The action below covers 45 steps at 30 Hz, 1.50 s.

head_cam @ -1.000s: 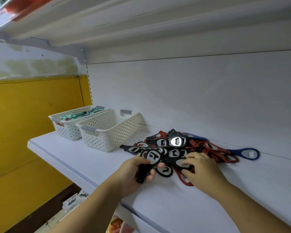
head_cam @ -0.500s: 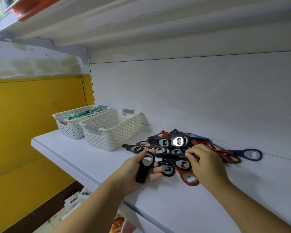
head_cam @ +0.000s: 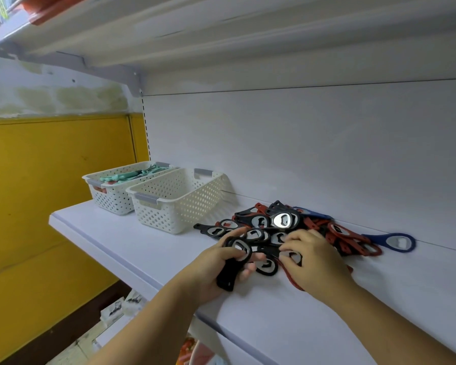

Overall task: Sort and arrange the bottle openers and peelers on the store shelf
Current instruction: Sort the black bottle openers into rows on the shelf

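A heap of black, red and blue bottle openers (head_cam: 282, 222) lies on the white shelf (head_cam: 132, 248) against the back panel. My left hand (head_cam: 211, 270) grips a stack of black bottle openers (head_cam: 233, 262) at the heap's near left edge. My right hand (head_cam: 311, 262) rests on the heap's near side, its fingertips pinching another black opener (head_cam: 290, 255). One blue opener (head_cam: 395, 242) lies apart at the right. Two white perforated baskets stand to the left: the nearer basket (head_cam: 174, 206) shows nothing inside, the farther basket (head_cam: 111, 196) holds teal peelers (head_cam: 127, 175).
An upper shelf (head_cam: 221, 35) hangs close overhead. A yellow wall panel (head_cam: 50, 193) closes the left side. Below the shelf edge, packaged goods (head_cam: 119, 309) show on a lower level.
My right hand slid down from the heap's middle to its near edge and took hold of a black opener. My left hand kept its stack, almost still.
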Each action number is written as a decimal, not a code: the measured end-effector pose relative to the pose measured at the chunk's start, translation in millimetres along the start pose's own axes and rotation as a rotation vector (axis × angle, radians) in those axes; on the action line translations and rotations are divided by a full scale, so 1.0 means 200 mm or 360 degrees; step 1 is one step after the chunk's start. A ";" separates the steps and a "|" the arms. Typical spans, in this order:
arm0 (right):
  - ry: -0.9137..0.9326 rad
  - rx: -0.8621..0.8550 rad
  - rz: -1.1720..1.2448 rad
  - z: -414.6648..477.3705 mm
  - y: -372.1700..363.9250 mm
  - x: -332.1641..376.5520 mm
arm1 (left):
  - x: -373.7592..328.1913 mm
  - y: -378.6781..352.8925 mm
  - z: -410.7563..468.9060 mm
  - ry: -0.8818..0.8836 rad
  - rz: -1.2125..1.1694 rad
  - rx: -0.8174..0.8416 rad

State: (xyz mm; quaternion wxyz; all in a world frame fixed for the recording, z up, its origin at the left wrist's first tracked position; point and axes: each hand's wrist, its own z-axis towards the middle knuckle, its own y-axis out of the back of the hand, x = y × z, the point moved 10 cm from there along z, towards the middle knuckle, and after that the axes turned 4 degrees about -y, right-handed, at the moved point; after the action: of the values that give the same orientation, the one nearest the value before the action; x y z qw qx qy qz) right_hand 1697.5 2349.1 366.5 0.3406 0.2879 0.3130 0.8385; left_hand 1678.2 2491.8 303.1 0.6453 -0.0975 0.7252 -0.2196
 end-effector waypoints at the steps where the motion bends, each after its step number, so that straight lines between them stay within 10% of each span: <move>1: -0.0092 0.0105 -0.0123 -0.01 -0.03 -0.04 | 0.00 0.00 0.00 0.0000 -0.0040 -0.0007; 9: -0.0350 0.0471 -0.0275 -0.04 -0.12 -0.11 | 0.01 0.05 0.01 0.0011 -0.0099 -0.0153; 15: -0.0388 0.0218 -0.0163 0.00 -0.01 -0.14 | 0.02 0.05 0.00 0.0061 -0.0189 -0.0182; 20: 0.0191 -0.0217 0.0274 -0.01 0.15 0.08 | 0.04 0.03 0.00 0.0159 -0.0164 -0.0146; 27: 0.0576 0.0088 0.0439 -0.07 -0.01 0.34 | 0.03 -0.07 -0.05 0.0174 0.0186 0.0367; 32: 0.0298 -0.0046 0.0405 -0.05 0.05 0.24 | 0.03 -0.05 -0.01 0.0097 0.0061 0.0379; 36: -0.0545 0.0371 0.0896 0.01 0.07 0.07 | 0.00 -0.04 -0.01 -0.0036 0.0167 0.0137; 45: -0.0849 0.0844 0.0723 -0.37 0.14 0.03 | 0.00 -0.53 -0.01 -0.0536 0.0375 0.0189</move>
State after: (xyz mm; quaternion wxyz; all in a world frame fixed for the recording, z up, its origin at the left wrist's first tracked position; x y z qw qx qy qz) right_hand 1630.9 2313.4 340.0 0.1309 0.6333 0.3472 0.6791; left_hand 1660.9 2398.8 351.3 0.7832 -0.0092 0.5993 -0.1655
